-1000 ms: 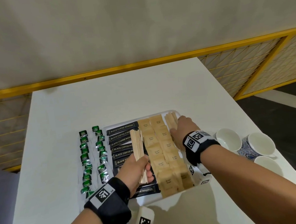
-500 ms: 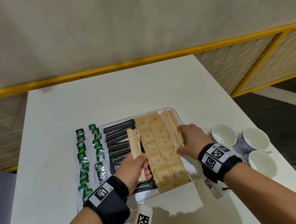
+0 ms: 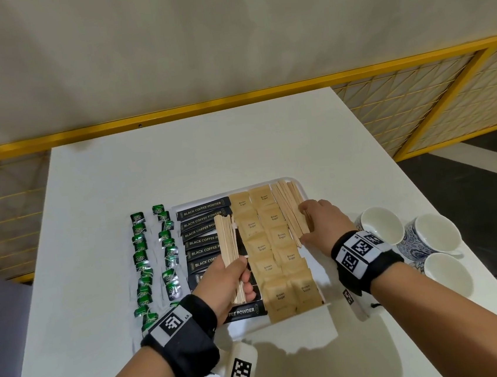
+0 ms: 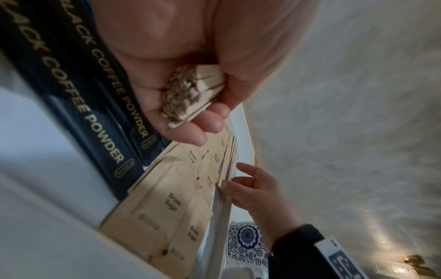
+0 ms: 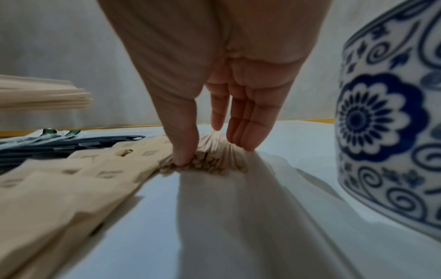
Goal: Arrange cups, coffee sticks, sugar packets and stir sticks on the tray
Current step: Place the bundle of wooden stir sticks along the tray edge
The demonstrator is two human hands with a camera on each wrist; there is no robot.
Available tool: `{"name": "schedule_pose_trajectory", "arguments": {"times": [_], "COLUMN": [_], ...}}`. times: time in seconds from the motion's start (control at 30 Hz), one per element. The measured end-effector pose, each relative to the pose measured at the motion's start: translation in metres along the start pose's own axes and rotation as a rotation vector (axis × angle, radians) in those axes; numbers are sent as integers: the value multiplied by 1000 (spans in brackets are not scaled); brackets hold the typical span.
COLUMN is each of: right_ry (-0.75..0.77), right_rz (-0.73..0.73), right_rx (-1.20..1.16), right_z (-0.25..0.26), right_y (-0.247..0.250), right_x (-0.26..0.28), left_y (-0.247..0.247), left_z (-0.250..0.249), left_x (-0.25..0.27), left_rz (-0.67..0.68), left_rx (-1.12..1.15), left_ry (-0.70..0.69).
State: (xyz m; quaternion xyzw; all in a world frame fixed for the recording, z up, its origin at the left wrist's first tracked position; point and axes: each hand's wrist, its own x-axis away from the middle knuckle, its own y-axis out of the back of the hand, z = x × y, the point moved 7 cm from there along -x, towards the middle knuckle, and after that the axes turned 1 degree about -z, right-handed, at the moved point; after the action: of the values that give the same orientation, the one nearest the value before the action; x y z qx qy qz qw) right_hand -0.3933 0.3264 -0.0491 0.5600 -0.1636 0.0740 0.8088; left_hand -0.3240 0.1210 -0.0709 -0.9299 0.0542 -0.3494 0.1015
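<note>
A white tray [image 3: 249,323] carries a column of black coffee sticks [image 3: 202,217], two columns of brown sugar packets [image 3: 261,248] and a row of wooden stir sticks [image 3: 287,205] at its far right. My left hand [image 3: 229,279] grips a bundle of stir sticks [image 3: 227,239] above the coffee sticks; their ends show in my fist [image 4: 193,90]. My right hand [image 3: 321,220] rests on the laid sticks. Its thumb presses their near ends [image 5: 210,160], and its straight fingers lie along their right side. Three cups [image 3: 380,226] stand on the table right of the tray.
Two columns of green packets [image 3: 140,256] lie on the table left of the tray. A white device with a square marker [image 3: 240,370] sits near the front edge. One blue-and-white cup [image 5: 386,122] is close to my right wrist. A yellow railing [image 3: 231,99] runs behind the table.
My right hand has drawn back from the far end of the laid stir sticks to their near end. My left hand still holds its bundle in about the same place.
</note>
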Motion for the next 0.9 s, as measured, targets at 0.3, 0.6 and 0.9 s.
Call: {"name": "schedule_pose_trajectory", "arguments": {"times": [0.3, 0.6, 0.9], "right_ry": [-74, -22, 50], "right_rz": [305, 173, 249], "right_rx": [54, 77, 133], "right_z": [-4, -5, 0], "right_y": [-7, -1, -18], "right_x": [14, 17, 25], "left_y": [0, -4, -6], "left_z": [2, 1, 2], "left_x": [-2, -3, -3], "left_rz": [2, 15, 29], "left_rx": [26, -6, -30], "left_ry": [7, 6, 1]}}
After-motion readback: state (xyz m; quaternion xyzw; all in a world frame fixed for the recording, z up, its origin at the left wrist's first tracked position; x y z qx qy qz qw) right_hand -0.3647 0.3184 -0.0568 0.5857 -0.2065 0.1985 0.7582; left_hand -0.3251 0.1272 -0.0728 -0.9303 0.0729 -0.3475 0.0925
